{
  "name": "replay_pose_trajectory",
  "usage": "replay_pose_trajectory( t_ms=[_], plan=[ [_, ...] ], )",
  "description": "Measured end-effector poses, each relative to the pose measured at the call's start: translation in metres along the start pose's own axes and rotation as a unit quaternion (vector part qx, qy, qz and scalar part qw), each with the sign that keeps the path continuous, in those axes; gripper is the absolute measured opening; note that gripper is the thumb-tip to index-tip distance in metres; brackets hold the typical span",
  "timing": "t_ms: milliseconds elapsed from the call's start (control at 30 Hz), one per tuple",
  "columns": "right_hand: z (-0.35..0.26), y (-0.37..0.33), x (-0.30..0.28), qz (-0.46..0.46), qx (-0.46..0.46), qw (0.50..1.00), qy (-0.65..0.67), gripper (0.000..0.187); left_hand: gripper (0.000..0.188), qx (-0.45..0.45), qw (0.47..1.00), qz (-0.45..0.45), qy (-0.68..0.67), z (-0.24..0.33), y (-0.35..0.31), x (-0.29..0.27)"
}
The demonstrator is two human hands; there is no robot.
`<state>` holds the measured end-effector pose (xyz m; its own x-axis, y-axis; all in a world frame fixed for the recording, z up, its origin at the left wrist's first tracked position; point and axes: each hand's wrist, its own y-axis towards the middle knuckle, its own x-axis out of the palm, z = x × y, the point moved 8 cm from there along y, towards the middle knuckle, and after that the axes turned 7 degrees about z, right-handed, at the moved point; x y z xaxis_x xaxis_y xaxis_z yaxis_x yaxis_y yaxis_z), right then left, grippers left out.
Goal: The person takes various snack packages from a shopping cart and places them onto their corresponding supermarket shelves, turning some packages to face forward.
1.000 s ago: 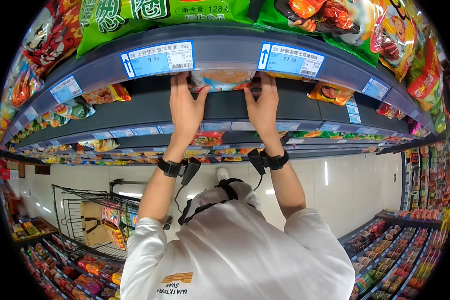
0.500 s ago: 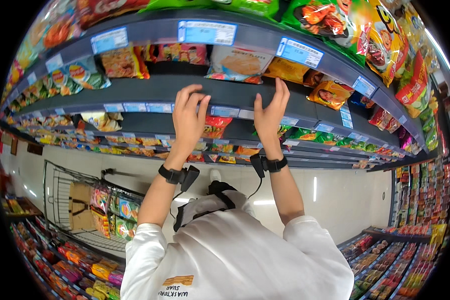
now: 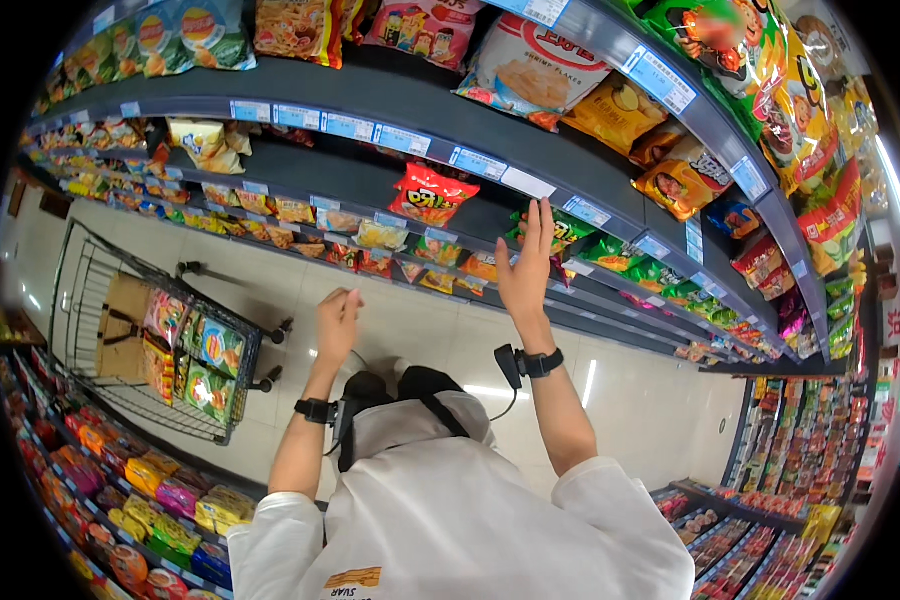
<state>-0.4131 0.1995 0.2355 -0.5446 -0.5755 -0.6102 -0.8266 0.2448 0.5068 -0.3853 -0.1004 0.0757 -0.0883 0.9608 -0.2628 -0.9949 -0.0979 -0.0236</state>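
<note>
Two bare hands were raised in front of a store's snack shelving, both forearms extending forward from the sleeves of a white shirt (image 3: 490, 510). The right hand (image 3: 525, 272) reached farther, palm seemingly downward, its long fingers straight and close together and its thumb set wide of them; it appeared empty. Its fingertips overlapped the edge of the upper shelf (image 3: 370, 90), though contact could not be judged. Just beside it, partly hidden, a green snack bag (image 3: 562, 230) stood on the lower shelf (image 3: 335, 162); near it, to the left, stood a red snack bag (image 3: 432, 193). The left hand (image 3: 338, 322) hung lower, above the pale floor (image 3: 630, 410), with its fingers bent inward and narrow; whether they met or held anything could not be told. A black strap circled each wrist. Blue-and-white price labels (image 3: 480, 163) lined the shelf edge, their fine print too small to read, and a plain white label (image 3: 528, 183) sat among them. On the upper shelf, a white bag (image 3: 532, 75) bore red and dark lettering above a picture of flakes. The shirt carried an orange printed motif with dark lettering.
</note>
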Motion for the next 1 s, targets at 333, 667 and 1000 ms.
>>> replay_pose_trajectory(
  t_ms=[333,667,1000],
  plan=[
    [0.031,0.009,0.008,0.026,-0.056,0.998,-0.029,0.072,0.030,-0.157,0.975,0.114,0.108,-0.164,-0.213,-0.090],
    [0.022,0.007,0.017,0.082,-0.168,0.956,-0.224,0.071,0.029,-0.319,0.934,0.073,0.142,-0.288,-0.381,-0.136],
    [-0.069,-0.024,0.102,-0.028,-0.145,0.988,-0.042,0.069,0.030,-0.303,0.909,0.225,0.178,-0.292,-0.374,-0.267]
  ],
)
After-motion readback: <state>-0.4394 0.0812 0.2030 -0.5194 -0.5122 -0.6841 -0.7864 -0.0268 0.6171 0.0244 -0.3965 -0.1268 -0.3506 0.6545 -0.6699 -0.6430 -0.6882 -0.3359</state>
